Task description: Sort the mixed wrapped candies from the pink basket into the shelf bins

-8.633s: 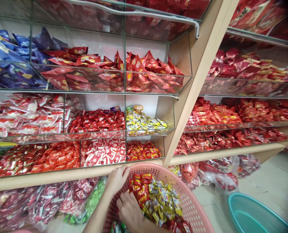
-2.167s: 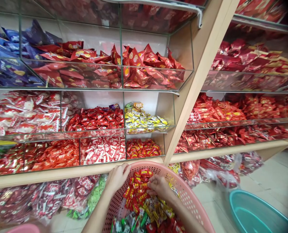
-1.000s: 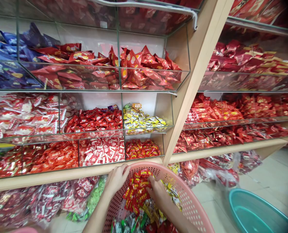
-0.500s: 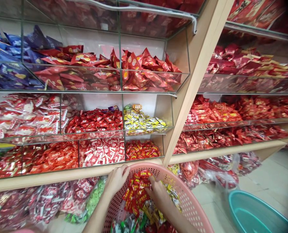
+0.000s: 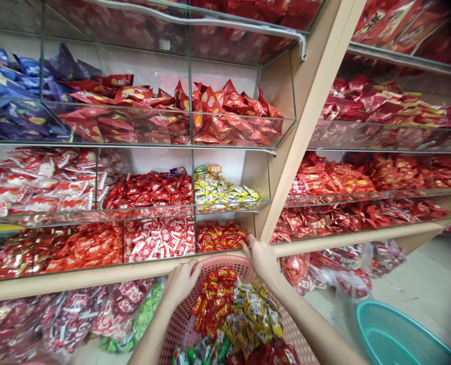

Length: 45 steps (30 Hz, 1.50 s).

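Observation:
A pink perforated plastic basket point(image 5: 225, 261) stands below the shelf, holding red-wrapped candies point(image 5: 217, 299), yellow-wrapped candies point(image 5: 257, 312) and some green-wrapped ones point(image 5: 206, 350). My left hand point(image 5: 183, 279) is closed on the basket's left rim. Above the right rim, my right hand point(image 5: 261, 258) reaches to the front right corner of the lowest bin of small red-wrapped candies point(image 5: 221, 235). Its fingers are curled; what they hold, if anything, is hidden.
Clear-fronted bins of red, white and yellow candies point(image 5: 225, 190) rise ahead, split by a wooden upright point(image 5: 305, 116). Bagged candies point(image 5: 76, 319) lie under the wooden ledge point(image 5: 96, 276). A teal basin point(image 5: 396, 329) sits on the floor at right.
My right hand has left the candies in the basket and moved up and right to the lowest bin's corner. My left hand stays on the rim.

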Motion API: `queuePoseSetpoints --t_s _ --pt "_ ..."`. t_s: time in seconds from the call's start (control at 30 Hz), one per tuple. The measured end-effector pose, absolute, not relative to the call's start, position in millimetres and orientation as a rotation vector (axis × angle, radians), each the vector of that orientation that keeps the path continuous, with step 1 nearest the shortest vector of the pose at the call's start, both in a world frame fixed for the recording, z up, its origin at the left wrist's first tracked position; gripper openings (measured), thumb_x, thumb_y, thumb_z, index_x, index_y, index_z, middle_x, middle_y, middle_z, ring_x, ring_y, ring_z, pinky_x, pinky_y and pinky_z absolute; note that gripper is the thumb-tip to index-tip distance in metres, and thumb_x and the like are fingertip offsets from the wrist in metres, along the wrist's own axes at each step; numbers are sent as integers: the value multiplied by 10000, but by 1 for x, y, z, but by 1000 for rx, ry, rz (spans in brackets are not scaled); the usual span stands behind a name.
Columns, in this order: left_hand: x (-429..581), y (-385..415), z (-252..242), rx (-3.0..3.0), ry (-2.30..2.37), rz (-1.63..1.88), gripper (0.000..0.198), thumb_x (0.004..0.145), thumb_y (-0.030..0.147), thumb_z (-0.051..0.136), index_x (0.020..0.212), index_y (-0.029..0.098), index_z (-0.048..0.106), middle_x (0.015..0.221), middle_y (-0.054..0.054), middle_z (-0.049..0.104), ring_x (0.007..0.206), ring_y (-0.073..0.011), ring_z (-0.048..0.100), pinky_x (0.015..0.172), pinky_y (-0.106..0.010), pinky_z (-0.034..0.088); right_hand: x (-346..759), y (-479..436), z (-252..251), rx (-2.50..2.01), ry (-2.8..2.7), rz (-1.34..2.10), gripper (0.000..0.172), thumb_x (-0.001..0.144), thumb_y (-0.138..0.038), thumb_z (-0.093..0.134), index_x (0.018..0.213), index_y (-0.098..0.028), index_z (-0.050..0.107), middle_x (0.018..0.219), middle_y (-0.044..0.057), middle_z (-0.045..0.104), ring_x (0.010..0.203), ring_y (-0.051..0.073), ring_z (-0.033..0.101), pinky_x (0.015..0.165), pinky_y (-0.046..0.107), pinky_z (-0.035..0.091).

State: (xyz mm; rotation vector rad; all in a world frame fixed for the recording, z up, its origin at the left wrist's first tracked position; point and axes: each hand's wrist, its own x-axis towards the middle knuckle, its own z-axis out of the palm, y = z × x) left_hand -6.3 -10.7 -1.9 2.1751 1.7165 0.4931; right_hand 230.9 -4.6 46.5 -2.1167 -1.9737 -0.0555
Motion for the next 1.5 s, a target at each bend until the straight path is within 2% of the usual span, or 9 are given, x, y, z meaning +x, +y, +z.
queuePoseSetpoints --t_s 0.13,0.33,0.53,0.77,0.83,0.93,1.07,1.27,1.5 --pt "-7 -12 -1 2176 1740 491 419 922 472 274 884 229 612 779 -48 665 769 -192 629 639 -233 355 230 21 51 -2275 -2004 -140 240 900 -213 394 961 -125 609 871 162 677 839 260 663 631 290 435" --pt "-7 -13 -1 2173 1751 496 412 923 467 277 874 228 609 773 -41 666 763 -188 630 621 -229 344 228 36 39 -2323 -2007 -114 207 852 -94 449 890 -127 650 873 166 678 858 229 665 676 266 456" --pt "-7 -12 -4 2176 1739 514 408 922 470 277 846 233 600 739 -28 658 733 -179 625 607 -224 334 233 36 34 -2322 -1991 -125 243 863 -94 399 906 -123 636 894 163 677 867 233 663 668 264 459" --pt "-7 -11 -3 2163 1735 502 406 920 471 281 875 240 611 761 -31 667 741 -185 628 618 -230 343 246 25 47 -2237 -1856 -152 218 887 -219 381 947 -136 574 813 142 681 775 249 666 597 278 435" --pt "-7 -11 -3 2157 1732 497 403 920 472 283 909 247 618 785 -34 674 762 -188 631 628 -232 348 251 19 48 -2052 -1774 -18 181 864 -230 406 847 -159 571 724 102 676 703 217 657 573 258 419" --pt "-7 -11 -3 2152 1737 484 400 918 473 288 943 258 624 807 -36 680 792 -196 635 640 -237 355 255 8 45 -1652 -1617 502 174 827 -290 433 724 -186 526 542 13 615 472 142 575 475 224 385" --pt "-7 -11 -4 2162 1729 494 402 920 473 285 944 259 625 816 -37 682 804 -196 636 656 -239 365 246 -7 34 -1326 -1353 1060 282 745 -465 521 715 -185 510 485 -30 580 323 84 446 349 198 289" --pt "-7 -12 -3 2163 1733 499 392 921 465 291 947 257 623 823 -36 682 805 -193 636 657 -234 368 227 -29 3 -1360 -1146 1329 278 667 -445 575 673 -180 492 452 -32 591 290 56 408 313 167 221" --pt "-6 -12 -2 2170 1724 501 395 922 465 288 934 252 621 807 -37 680 793 -190 637 638 -227 359 217 -42 -25 -1568 -1188 1465 159 703 -313 469 599 -209 406 411 -25 594 275 68 410 307 167 210"
